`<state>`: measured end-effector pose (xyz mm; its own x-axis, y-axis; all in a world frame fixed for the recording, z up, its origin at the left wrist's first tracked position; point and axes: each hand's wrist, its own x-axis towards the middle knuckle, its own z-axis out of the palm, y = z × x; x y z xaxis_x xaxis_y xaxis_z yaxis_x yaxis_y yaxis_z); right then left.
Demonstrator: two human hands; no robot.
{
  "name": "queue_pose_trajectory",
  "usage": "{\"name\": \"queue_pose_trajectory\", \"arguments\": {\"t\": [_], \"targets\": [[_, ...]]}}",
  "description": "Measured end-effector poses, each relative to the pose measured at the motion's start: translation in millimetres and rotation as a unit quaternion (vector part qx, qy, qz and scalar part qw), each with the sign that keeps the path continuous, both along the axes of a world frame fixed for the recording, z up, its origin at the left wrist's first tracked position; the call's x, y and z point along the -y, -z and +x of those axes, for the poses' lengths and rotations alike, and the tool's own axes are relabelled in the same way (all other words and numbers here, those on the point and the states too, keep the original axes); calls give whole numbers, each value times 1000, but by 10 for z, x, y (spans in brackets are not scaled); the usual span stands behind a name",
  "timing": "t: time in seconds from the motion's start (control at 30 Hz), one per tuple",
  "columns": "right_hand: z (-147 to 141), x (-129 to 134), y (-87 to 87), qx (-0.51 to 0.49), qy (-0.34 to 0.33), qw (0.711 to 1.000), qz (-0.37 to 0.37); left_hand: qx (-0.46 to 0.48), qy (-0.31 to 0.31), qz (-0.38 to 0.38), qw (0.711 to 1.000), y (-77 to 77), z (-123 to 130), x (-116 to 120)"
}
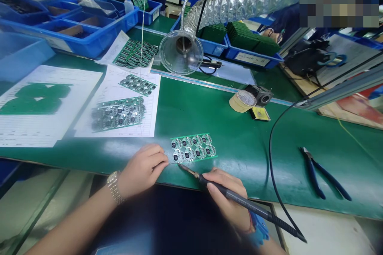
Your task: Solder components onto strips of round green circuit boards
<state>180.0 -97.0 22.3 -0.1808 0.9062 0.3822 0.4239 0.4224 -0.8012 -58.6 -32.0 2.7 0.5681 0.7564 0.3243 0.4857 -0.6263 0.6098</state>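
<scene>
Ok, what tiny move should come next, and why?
Probably bring the soldering iron in the right hand onto the circuit board edge: its tip sits just beside it, and the left hand holds a thin wire, likely solder, there.

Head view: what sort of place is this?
Probably an electronics assembly workshop: a soldering iron is held over a green circuit-board panel, with a foil fume-extraction duct overhead and blue bins of boards behind.

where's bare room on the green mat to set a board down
Bare green mat lies between the green circuit-board panel and the blue-handled side cutters, below the tan tape roll. Crowded left, on the white paper sheets holding green boards.
</scene>
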Motion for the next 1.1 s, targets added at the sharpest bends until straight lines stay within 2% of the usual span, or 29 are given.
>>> {"name": "queue_pose_trajectory", "arguments": {"t": [0.27, 0.4, 0.57, 0.67, 0.77, 0.9, 0.97, 1.1], "targets": [[-10, 11, 5, 8, -1, 1000, 0, -37, 4, 18, 999, 14, 40, 1], [-8, -1, -17, -6, 1, 1000, 1, -24, 8, 16, 1000, 8, 28, -4], [108, 29, -24, -14, 19, 1000, 15, 39, -5, 2, 999, -110, -68, -34], [241, 32, -8, -24, 41, 998, 29, 27, -48, 4, 998, -202, -120, -77], [388, -12, -2, -14, 88, 995, 54, -6, -54, 36, 998, -257, -124, -135], [587, -123, -42, 16, 128, 988, 90, -75, -49, 134, 987, -307, -21, -272], [685, -178, -67, 32, 130, 986, 102, -104, -38, 157, 981, -351, 83, -384], [858, -242, -58, 42, 126, 987, 95, -138, -9, 115, 984, -456, 392, -649]]}}
